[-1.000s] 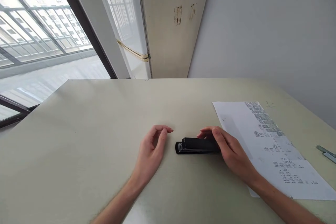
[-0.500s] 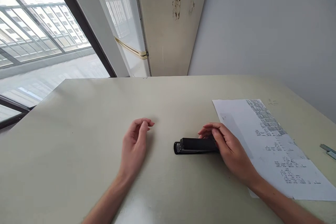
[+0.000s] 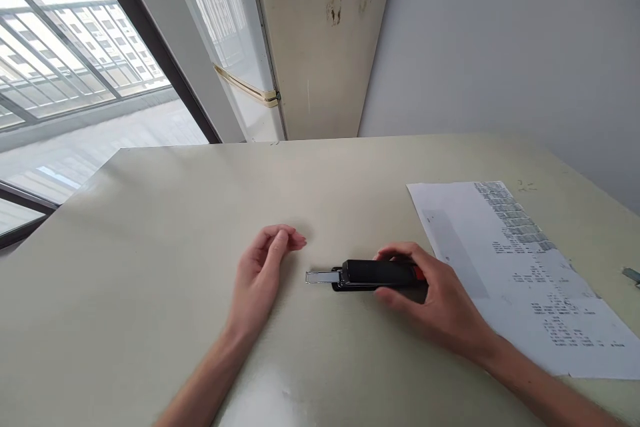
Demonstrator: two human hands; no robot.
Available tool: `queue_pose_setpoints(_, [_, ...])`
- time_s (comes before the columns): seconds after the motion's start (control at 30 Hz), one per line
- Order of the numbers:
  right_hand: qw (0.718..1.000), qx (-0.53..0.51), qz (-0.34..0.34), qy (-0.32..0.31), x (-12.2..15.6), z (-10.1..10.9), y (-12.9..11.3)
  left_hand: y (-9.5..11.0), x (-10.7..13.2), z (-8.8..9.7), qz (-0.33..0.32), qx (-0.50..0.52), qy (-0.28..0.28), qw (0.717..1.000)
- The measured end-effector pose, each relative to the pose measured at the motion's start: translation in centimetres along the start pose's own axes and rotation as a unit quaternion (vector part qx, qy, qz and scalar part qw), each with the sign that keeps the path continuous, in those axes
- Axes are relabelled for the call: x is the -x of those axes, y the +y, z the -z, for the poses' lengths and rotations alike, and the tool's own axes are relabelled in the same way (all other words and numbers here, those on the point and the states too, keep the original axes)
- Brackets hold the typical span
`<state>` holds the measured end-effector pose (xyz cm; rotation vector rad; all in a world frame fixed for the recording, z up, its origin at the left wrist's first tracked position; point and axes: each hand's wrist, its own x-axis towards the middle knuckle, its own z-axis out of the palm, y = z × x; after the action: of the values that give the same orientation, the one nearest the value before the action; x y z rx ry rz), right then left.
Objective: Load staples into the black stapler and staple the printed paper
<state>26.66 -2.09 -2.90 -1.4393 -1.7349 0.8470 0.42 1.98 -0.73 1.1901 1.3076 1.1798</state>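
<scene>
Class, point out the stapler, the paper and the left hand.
Stapler [image 3: 380, 271]: head view, black top.
Paper [image 3: 501, 281]: head view, blank patch near its middle.
Left hand [image 3: 257, 275]: head view, middle, near thumb base.

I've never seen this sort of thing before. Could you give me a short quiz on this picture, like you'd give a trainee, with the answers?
1. Choose one. What sits between the thumb and fingers of the right hand?
A) a pen
B) a black stapler
C) a cup
2. True or false: a silver metal strip sticks out of the stapler on the side toward the left hand.
3. Fill in, as the picture shows it: the printed sheet lies on the table to the ____ of the stapler.

Key: 1. B; 2. True; 3. right
</scene>
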Motion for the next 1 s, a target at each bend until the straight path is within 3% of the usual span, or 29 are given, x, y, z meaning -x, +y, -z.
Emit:
queue_pose_setpoints(0.13, [0.998,0.044,0.034,-0.014,0.3,-0.1,-0.3,-0.4,0.6,-0.7,0.066,0.123,-0.067,0.988])
queue_pose_setpoints(0.27, [0.994,-0.069,-0.076,-0.032,0.6,0.1,-1.5,-0.5,1.0,-1.5,0.128,0.271,-0.103,0.949])
queue_pose_setpoints(0.43, [0.924,-0.262,-0.257,-0.109,0.9,0.6,-3.8,-0.4,1.6,-2.3,0.228,0.464,-0.127,0.847])
queue_pose_setpoints(0.57, [0.884,-0.328,-0.294,-0.154,0.6,0.6,-4.2,0.0,2.0,-2.9,0.278,0.527,-0.12,0.794])
queue_pose_setpoints(0.77, [0.852,-0.368,-0.321,-0.189,0.2,0.9,-3.8,0.6,1.6,-3.2,0.305,0.537,-0.072,0.783])
queue_pose_setpoints(1.0, [0.852,-0.365,-0.306,-0.215,0.4,1.0,-3.6,0.7,1.4,-2.9,0.322,0.541,-0.066,0.774])
